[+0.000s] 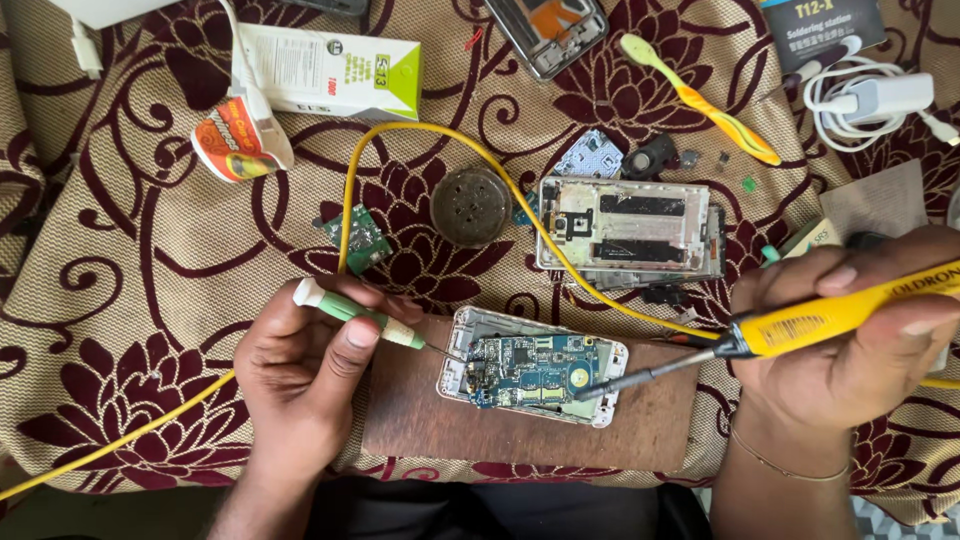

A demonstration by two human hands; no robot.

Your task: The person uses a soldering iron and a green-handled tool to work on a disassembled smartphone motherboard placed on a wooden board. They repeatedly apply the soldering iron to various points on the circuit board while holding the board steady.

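Beige cloth (150,250) patterned with dark red flowers covers the whole surface, which looks soft, like a bed or cushion. On it, near the bottom middle, lies a brown wooden board (420,420), and on the board rests an opened white phone (532,367) with its blue circuit board exposed. Behind the board sits a bare phone frame (628,232), and a yellow cable (420,135) loops across the cloth. The right hand (850,340) is closed around a yellow soldering iron (800,322) whose tip touches the right end of the circuit board. The left hand (305,375) pinches a small green-and-white screwdriver (355,312) between thumb and fingers, its tip at the phone's left edge. A round dark tin (471,207) sits behind.
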